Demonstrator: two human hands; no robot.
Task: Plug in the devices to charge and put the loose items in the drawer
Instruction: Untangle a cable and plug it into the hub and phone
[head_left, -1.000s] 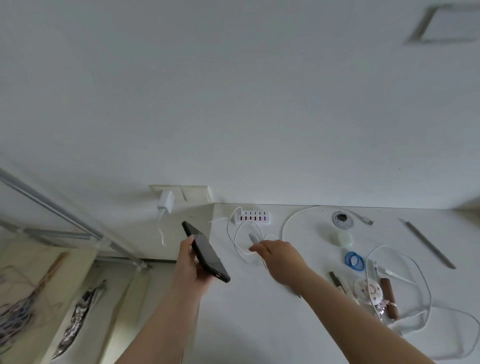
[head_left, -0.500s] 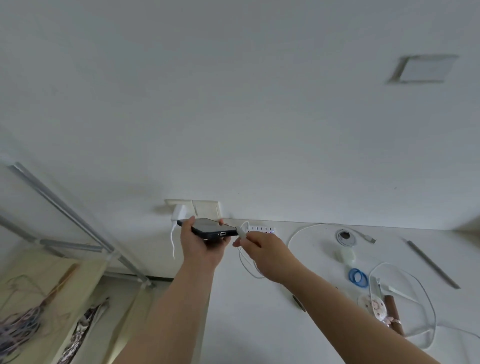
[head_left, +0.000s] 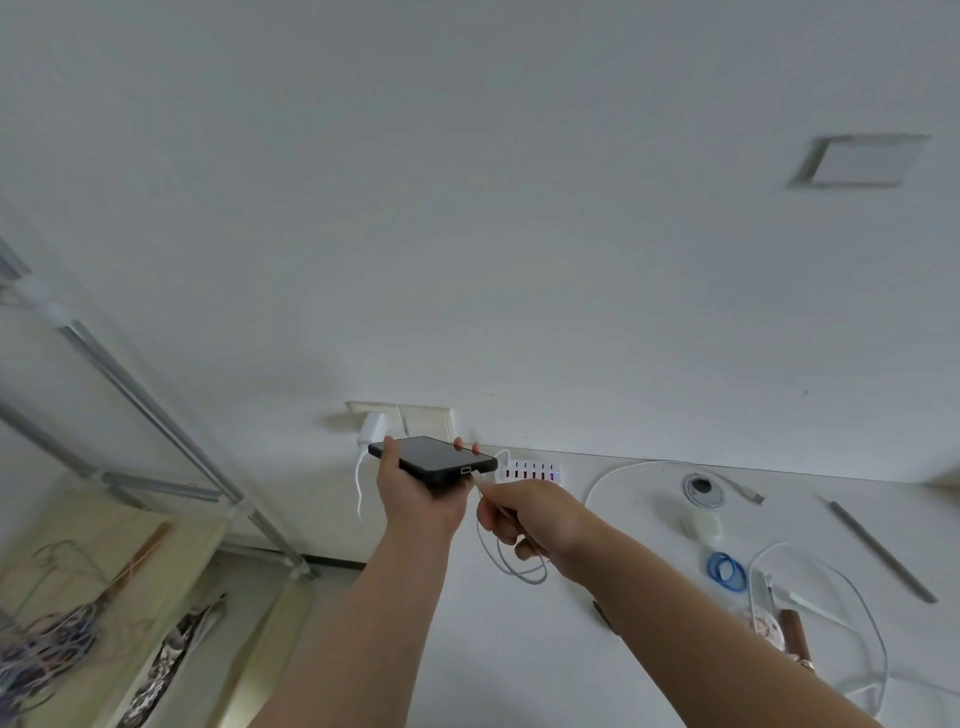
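White counter (head_left: 597, 649) by wall | left hand (head_left: 421, 499) grips phone (head_left: 434, 460) level, port facing out | right hand (head_left: 524, 519) fingers pinch cable (head_left: 506, 564) plug, aimed at port

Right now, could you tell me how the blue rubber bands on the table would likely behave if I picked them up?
The blue rubber bands look thin and looped, so probably floppy and very light. They lie flat on the table, so rolling seems unlikely. Several overlap, so they may lift together.
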